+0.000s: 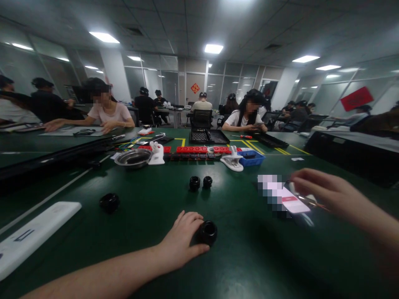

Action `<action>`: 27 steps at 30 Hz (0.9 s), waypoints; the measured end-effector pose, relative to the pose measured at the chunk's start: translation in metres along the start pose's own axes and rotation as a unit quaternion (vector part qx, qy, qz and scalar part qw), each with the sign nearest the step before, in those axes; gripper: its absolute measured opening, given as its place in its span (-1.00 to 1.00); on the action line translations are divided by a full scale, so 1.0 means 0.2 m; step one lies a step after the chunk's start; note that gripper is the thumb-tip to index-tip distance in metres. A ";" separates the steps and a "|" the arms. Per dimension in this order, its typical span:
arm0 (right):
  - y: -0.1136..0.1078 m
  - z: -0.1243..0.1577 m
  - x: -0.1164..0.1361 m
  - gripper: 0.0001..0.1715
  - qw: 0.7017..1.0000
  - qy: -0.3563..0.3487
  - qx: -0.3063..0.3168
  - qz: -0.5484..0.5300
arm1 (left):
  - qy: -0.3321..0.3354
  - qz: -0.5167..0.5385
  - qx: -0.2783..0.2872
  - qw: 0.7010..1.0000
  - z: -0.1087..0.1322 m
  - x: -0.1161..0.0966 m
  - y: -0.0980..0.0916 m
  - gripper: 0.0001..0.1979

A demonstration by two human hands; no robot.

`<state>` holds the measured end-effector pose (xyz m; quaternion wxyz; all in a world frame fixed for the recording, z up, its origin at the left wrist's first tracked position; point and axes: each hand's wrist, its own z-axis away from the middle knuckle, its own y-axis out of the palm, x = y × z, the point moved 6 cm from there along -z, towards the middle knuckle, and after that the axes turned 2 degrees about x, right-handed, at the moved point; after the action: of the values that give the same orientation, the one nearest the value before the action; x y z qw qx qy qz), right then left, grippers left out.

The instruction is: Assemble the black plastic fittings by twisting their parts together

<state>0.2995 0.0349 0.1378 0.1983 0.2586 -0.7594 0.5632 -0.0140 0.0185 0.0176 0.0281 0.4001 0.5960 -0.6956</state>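
Observation:
My left hand point(182, 238) is on the green table, its thumb and fingers curved around the side of a glossy black ring-shaped part point(209, 231) with an open hole. Two smaller black parts point(195, 182) of a similar kind stand farther forward, and another black part point(109, 202) lies to the left. Over on the right, my right hand point(321, 187) is slightly blurred, with its fingers bent together beside a phone point(294, 201) whose screen is lit. Something thin and shiny lies under those fingers; whether they hold it is hard to make out.
A long white object point(37, 234) lies at the left. Ahead are a metal bowl point(133, 158), white clamps point(232, 159), a row of red parts point(191, 149) and a blue tray point(252, 159). A large black panel point(352, 155) stands right. Two people sit across the table.

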 end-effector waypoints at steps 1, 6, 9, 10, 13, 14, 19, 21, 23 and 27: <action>0.17 -0.01 0.19 -0.74 0.993 -0.061 0.104 -0.003 | -0.001 -0.002 0.000 1.000 0.00 0.00 0.00 -0.58; 0.71 0.14 0.66 -0.43 0.946 -0.266 0.177 0.057 | 0.006 -0.022 -0.014 1.000 -0.01 0.01 0.02 -0.54; 0.88 0.22 0.65 -0.50 0.925 -0.325 0.189 0.059 | 0.013 -0.022 -0.008 1.000 -0.01 0.01 0.04 -0.56; 0.90 0.23 0.64 -0.59 0.919 -0.343 0.190 0.048 | 0.011 -0.022 -0.004 1.000 -0.02 0.02 0.04 -0.59; 0.90 0.25 0.62 -0.59 0.900 -0.387 0.198 -0.044 | 0.006 -0.019 -0.010 1.000 -0.02 0.02 0.04 -0.61; 0.89 0.26 0.62 -0.56 0.892 -0.398 0.198 -0.080 | 0.008 -0.016 -0.014 1.000 -0.02 0.02 0.04 -0.59; 0.85 0.24 0.59 -0.55 0.906 -0.379 0.145 -0.119 | 0.008 -0.018 0.001 1.000 -0.03 0.03 0.04 -0.57; 0.88 0.21 0.56 -0.48 0.927 -0.336 0.142 -0.085 | 0.005 -0.026 0.009 1.000 -0.03 0.03 0.04 -0.58; 0.93 0.20 0.54 -0.42 0.932 -0.316 0.168 -0.059 | 0.007 -0.029 0.010 1.000 -0.03 0.04 0.05 -0.58; 0.96 0.23 0.55 -0.48 0.906 -0.354 0.208 -0.099 | 0.009 -0.031 0.002 0.999 -0.02 0.04 0.05 -0.54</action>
<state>0.0940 0.0172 0.0454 -0.0876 0.5501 -0.6155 0.5575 -0.0119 0.0232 0.0038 0.0003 0.3882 0.6065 -0.6939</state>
